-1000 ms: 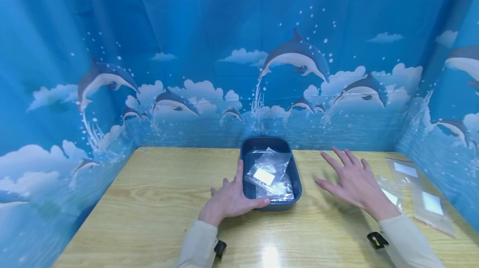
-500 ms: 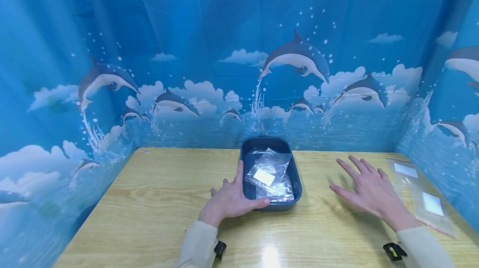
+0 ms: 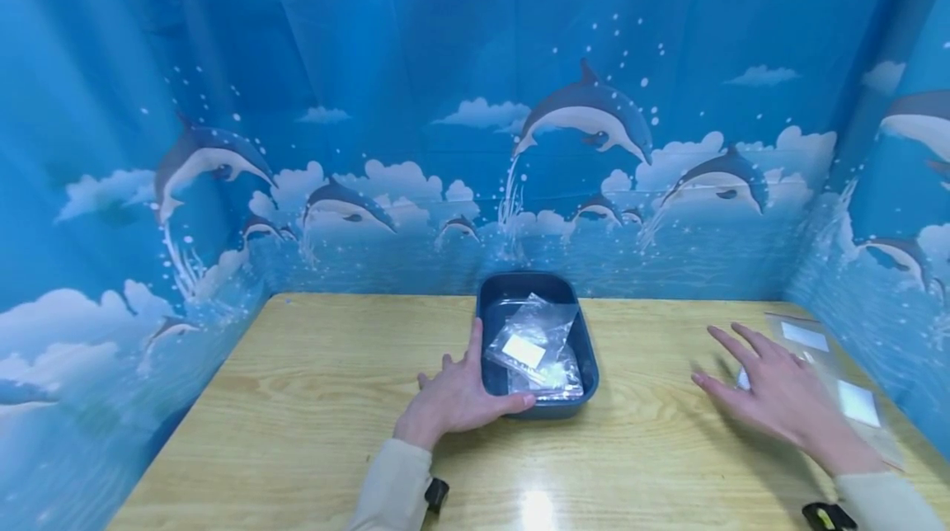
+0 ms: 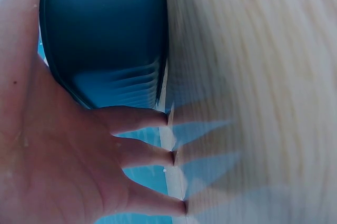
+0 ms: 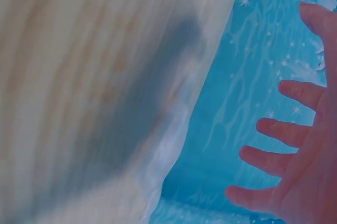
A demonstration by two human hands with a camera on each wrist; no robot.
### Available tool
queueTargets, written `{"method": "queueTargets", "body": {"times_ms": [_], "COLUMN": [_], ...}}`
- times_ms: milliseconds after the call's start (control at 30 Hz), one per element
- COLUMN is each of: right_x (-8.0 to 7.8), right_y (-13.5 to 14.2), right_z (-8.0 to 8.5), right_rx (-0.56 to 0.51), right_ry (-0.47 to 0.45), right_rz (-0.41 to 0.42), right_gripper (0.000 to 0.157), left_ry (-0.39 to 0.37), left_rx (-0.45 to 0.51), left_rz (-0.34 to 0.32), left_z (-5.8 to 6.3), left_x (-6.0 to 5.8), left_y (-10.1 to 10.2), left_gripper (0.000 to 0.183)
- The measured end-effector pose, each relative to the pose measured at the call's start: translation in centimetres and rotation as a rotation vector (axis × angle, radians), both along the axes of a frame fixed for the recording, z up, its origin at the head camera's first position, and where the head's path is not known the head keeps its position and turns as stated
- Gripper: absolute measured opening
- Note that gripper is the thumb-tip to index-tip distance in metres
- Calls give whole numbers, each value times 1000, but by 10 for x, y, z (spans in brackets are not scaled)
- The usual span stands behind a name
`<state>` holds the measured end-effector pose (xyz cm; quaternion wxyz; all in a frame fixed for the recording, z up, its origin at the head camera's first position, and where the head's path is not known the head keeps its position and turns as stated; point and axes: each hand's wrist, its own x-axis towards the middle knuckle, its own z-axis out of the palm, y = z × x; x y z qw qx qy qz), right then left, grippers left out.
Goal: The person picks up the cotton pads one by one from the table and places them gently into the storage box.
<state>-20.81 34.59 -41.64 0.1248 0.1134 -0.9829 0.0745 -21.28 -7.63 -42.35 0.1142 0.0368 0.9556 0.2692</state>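
A dark blue plastic bin (image 3: 545, 410) stands on the table, with clear plastic bags (image 3: 545, 325) bearing a white label lying in it. My left hand (image 3: 456, 399) rests against the bin's near left corner, thumb along the near rim and index finger along the left side. In the left wrist view, the other straight fingers (image 4: 142, 118) reach down to the tabletop beside the bin (image 4: 105, 29). Fingers spread, my right hand (image 3: 787, 395) hovers over the table's right side and holds nothing. Beneath it, a clear bag is mostly hidden, only a white bit showing.
More clear bags with white labels (image 3: 858, 404) lie along the right edge of the wooden table (image 3: 334, 399). A blue dolphin-print curtain (image 3: 445, 143) surrounds the table at the back and sides.
My right hand has moved to the right and slightly toward me, away from the bin and over the bags there. The left hand and the bin have stayed in place.
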Motion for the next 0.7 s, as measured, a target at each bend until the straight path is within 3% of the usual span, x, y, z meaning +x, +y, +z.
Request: {"method": "queueTargets", "body": {"times_ms": [700], "right_x": [3], "right_y": [52], "right_z": [-15], "right_rx": [-47], "right_ry": [-99], "right_rz": [-12], "right_gripper": [75], "left_ry": [-8], "left_rx": [-12], "left_rz": [-10], "left_z": [2], "left_x": [0], "left_y": [-3], "left_gripper": [136]}}
